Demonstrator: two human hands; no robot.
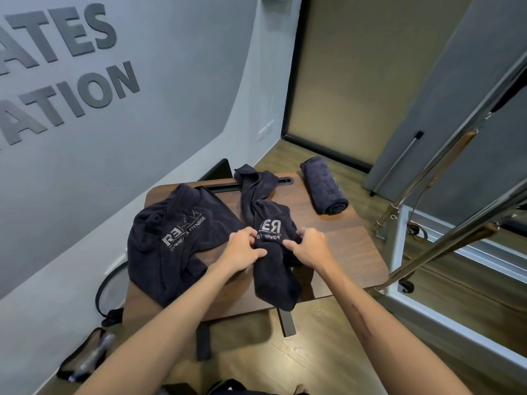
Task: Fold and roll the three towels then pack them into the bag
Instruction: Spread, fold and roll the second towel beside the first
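Towel (pixel 271 246) bunched between both hands, left hand (pixel 242 249) and right hand (pixel 309 248) gripping it

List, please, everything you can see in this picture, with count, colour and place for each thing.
rolled towel: 1, dark navy, far right corner of the table, apart from the others.
crumpled towel: 1, dark navy with white logo, table middle, its near end hanging over the front edge.
spread towel: 1, dark navy with white logo, left side of the table, unfolded.
table: 1, dark brown wood with a black slot along the far edge, centre.
wall lettering: grey raised letters, left wall.
metal frame: silver bars, right.
left hand: 1, grips the crumpled towel.
right hand: 1, grips the same towel.
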